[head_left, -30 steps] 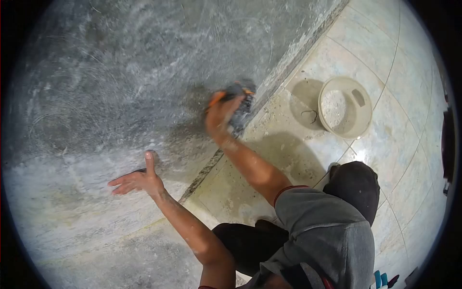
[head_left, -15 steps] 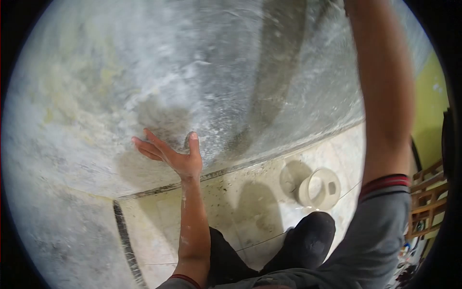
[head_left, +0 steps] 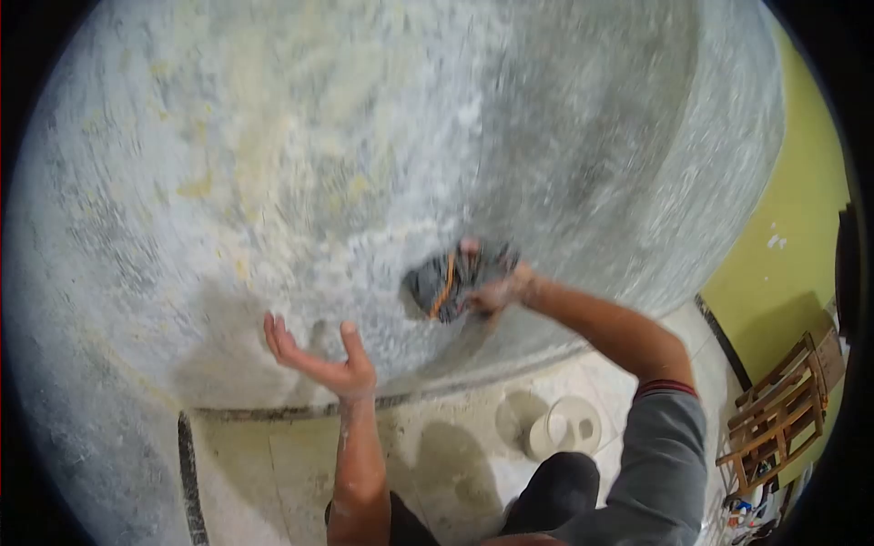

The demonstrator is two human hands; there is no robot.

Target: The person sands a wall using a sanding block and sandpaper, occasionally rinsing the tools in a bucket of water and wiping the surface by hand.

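A bunched dark grey cloth (head_left: 428, 284) with an orange stripe is pressed to the patchy grey-white wall (head_left: 300, 164). My right hand (head_left: 493, 293) is closed on the cloth's right side, the forearm reaching in from the right. Lower and to the left, my left hand (head_left: 332, 364) is raised in front of the wall with thumb and fingers spread, holding nothing. Whitish smears mark the left forearm. The wall's surface is streaked, darker grey at right and yellowish in spots at left.
A whitish plastic tub (head_left: 546, 432) stands on the pale tiled floor (head_left: 264, 464) by my knee (head_left: 560, 487). At the right, a wooden chair (head_left: 774, 414) stands by a yellow-green wall (head_left: 806, 241), with small clutter below it. A dark skirting strip (head_left: 291, 413) runs along the wall's foot.
My right arm has come down from high on the wall, bringing the cloth into view at mid-height. The left hand stays spread. The view has shifted, showing more wall at right.
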